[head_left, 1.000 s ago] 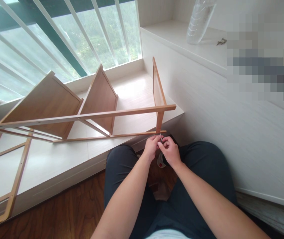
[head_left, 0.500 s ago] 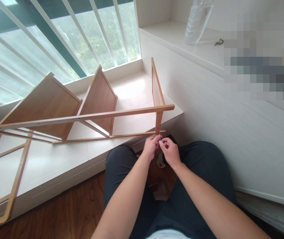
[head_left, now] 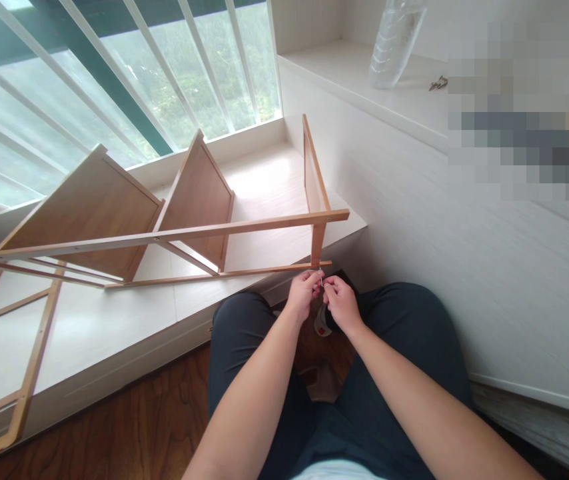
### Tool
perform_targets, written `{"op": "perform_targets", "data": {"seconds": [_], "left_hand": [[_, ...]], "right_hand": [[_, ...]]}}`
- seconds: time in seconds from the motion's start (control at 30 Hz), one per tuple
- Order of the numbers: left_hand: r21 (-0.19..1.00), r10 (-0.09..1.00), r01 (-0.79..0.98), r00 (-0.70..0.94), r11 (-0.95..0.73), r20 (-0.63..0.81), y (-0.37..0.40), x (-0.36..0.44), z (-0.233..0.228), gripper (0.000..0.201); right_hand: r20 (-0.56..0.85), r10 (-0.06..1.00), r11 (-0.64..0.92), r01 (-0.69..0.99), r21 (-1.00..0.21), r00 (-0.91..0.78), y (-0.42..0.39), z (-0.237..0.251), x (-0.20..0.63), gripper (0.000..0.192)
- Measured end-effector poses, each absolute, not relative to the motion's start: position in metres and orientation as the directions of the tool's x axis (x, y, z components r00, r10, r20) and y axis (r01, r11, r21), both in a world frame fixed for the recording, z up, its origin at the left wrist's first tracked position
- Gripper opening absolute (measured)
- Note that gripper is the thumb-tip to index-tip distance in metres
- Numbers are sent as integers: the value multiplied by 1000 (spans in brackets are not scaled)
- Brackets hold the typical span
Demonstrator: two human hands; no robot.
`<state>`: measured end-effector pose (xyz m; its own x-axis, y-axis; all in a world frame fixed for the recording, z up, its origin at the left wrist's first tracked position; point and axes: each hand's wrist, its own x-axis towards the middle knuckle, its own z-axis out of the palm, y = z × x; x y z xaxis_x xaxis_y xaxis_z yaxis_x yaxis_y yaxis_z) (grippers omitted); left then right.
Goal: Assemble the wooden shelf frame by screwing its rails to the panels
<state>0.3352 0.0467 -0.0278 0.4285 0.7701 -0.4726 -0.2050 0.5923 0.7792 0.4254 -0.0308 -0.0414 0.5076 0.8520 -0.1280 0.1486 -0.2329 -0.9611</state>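
A wooden shelf frame [head_left: 249, 227] lies on its side along the white ledge, its slanted panels standing up from the rails. At the right end of its lower rail, my left hand [head_left: 305, 293] is closed, with thumb and fingertips pinched around a thin metal rod [head_left: 321, 279], possibly a hex key. The rod points down from just under the rail. My right hand [head_left: 342, 301] is beside it, fingers curled together at the rod's lower part. How the rod's upper end meets the rail is hidden by my fingers.
A second wooden frame [head_left: 39, 340] rests at the left of the ledge [head_left: 129, 333]. On the shelf at upper right are a clear plastic bottle [head_left: 395, 47] and a few small screws [head_left: 438, 83]. A barred window stands behind. A white wall panel [head_left: 414, 213] borders the right.
My right fingertips have shifted slightly to the right along the rod. The left hand and the shelf frame stay in place.
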Motion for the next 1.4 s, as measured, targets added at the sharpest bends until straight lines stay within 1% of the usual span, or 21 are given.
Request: {"op": "perform_targets", "data": {"seconds": [0.2, 0.43, 0.6, 0.8, 0.9, 1.07, 1.17, 1.4], "left_hand": [[775, 766, -202, 429, 599, -480, 47, 335, -30, 46], [766, 765, -222, 432, 603, -477, 47, 336, -31, 47], [757, 764, -243, 443, 606, -469, 48, 336, -35, 44], [737, 741, -230, 451, 636, -498, 48, 335, -35, 47], [734, 738, -228, 448, 639, -504, 48, 335, -33, 49], [741, 746, -227, 439, 632, -501, 48, 335, -29, 49], [746, 750, -225, 436, 626, -498, 48, 336, -29, 48], [762, 760, -217, 431, 610, -486, 47, 337, -28, 48]], "right_hand": [[-91, 842, -229, 199, -953, 531, -33, -32, 424, 24], [-12, 846, -211, 314, -926, 533, -36, -27, 423, 26], [30, 844, -240, 428, -871, 535, -37, -25, 422, 23], [33, 835, -260, 446, -856, 550, -38, -23, 423, 25], [23, 832, -258, 424, -868, 554, -38, -23, 423, 25], [-21, 843, -224, 315, -922, 537, -38, -27, 425, 27], [-67, 852, -222, 242, -944, 519, -37, -32, 425, 31], [-184, 860, -263, 106, -959, 476, -31, -38, 425, 32]]}}
